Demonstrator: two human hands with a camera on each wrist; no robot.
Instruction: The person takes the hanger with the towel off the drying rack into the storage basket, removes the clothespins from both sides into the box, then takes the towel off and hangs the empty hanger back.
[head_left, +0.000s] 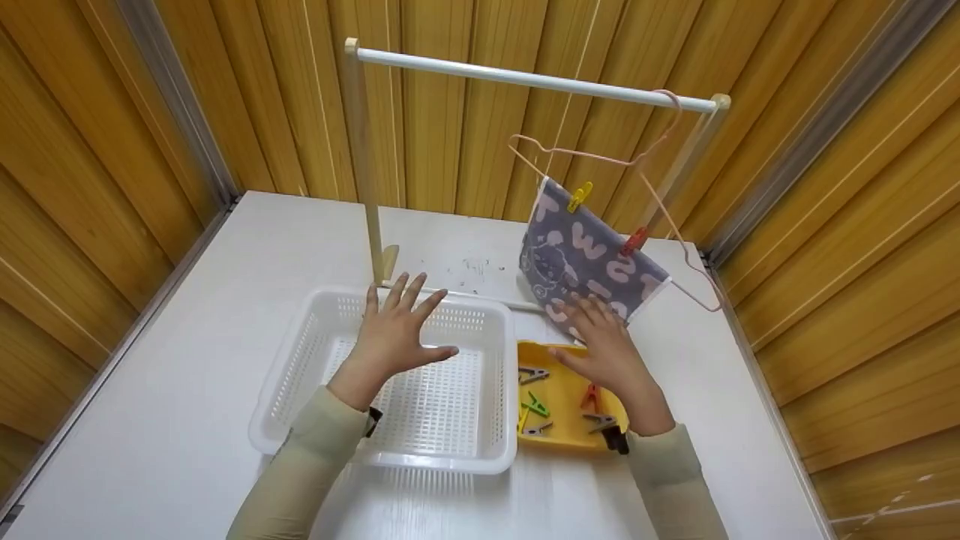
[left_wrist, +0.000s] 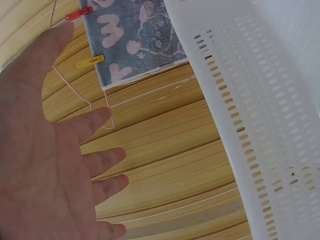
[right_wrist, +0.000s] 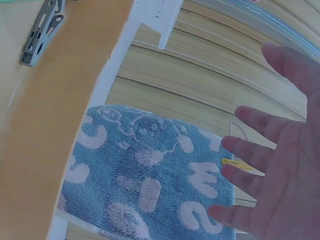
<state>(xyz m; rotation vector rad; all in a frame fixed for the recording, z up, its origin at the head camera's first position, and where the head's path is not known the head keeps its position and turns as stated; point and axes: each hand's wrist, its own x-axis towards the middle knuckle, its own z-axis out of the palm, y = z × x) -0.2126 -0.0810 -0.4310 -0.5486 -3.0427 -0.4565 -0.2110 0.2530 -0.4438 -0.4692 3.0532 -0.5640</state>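
Observation:
My left hand hovers over the white plastic basket, its fingers spread and holding nothing. Over the yellow tray my right hand is held out, also with spread fingers and nothing in its grip. Just beyond the right hand hangs a grey-blue towel with pink letters. A yellow clothespin and a red clothespin pin it to a pink wire hanger. In the right wrist view the fingers overlap the towel; touching cannot be told.
The hanger hooks on the white rail of a wooden-post rack. Several loose clothespins, one of them green, lie in the yellow tray. All stands on a white table walled by wood-look panels.

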